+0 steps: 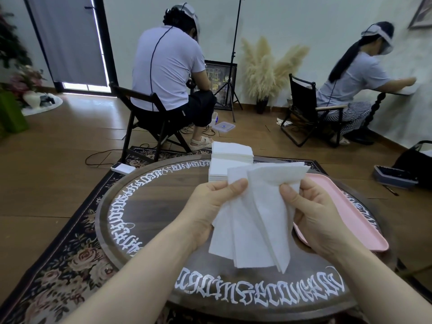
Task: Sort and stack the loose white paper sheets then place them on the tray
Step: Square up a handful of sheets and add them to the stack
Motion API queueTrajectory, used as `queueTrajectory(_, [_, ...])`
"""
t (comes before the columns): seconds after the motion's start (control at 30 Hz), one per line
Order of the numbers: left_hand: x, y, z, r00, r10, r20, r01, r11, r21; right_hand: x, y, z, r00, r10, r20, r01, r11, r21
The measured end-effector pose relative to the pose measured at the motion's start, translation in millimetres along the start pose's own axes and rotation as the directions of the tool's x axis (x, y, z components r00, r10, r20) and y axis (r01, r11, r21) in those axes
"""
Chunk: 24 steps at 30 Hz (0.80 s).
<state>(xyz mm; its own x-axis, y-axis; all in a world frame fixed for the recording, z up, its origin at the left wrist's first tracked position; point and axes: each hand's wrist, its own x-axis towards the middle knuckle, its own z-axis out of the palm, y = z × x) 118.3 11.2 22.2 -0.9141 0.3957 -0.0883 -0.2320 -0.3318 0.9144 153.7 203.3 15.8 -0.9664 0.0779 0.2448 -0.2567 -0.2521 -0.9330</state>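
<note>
Both hands held a fanned bunch of loose white paper sheets (254, 213) above the round table (149, 211): left hand (210, 206) and right hand (315, 211) w/ thumbs and fingers clamped on it. Pink tray (360, 220) lay just right; two stacked piles (230, 160) sat behind.

Sheets held over a round table, tray to the right

Both hands, left hand (210, 206) and right hand (313, 211), hold the loose sheets (254, 220) above the table (145, 213); two stacks (231, 153) sit behind them, the tray (355, 220) right of the right hand
</note>
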Motion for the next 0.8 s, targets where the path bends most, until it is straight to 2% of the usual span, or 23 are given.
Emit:
queueTrajectory(0.07, [0,-1,0,0.998,0.038,-0.053,-0.037,0.999,0.022,-2,-1,2,0.999,0.004,-0.051,-0.006,0.999,-0.043])
queueTrajectory(0.17, [2,-2,-1,0.981,0.136,-0.141,-0.116,0.983,0.143,-3,-3,3,0.977,-0.103,-0.188,0.062,0.976,-0.210])
queueTrajectory(0.27, [2,-2,-1,0.975,0.171,-0.141,-0.142,0.970,0.197,-4,-10,1,0.944,-0.185,-0.272,0.118,0.962,-0.246])
queueTrajectory(0.43, [2,-1,-1,0.974,0.182,-0.139,-0.157,0.973,0.170,-4,-14,1,0.956,-0.122,-0.267,0.087,0.986,-0.141])
queueTrajectory(0.53, [3,0,0,0.968,0.187,-0.167,-0.166,0.977,0.131,-1,-11,-3,0.981,0.007,-0.192,-0.022,0.997,-0.076])
queueTrajectory(0.63, [3,1,0,0.976,0.168,-0.137,-0.156,0.983,0.101,0,-7,-5,0.983,0.129,-0.127,-0.141,0.985,-0.094])
queueTrajectory(0.8, [2,-3,0,0.976,0.178,-0.124,-0.157,0.975,0.160,0,-5,-1,0.980,0.038,-0.193,-0.061,0.992,-0.112])
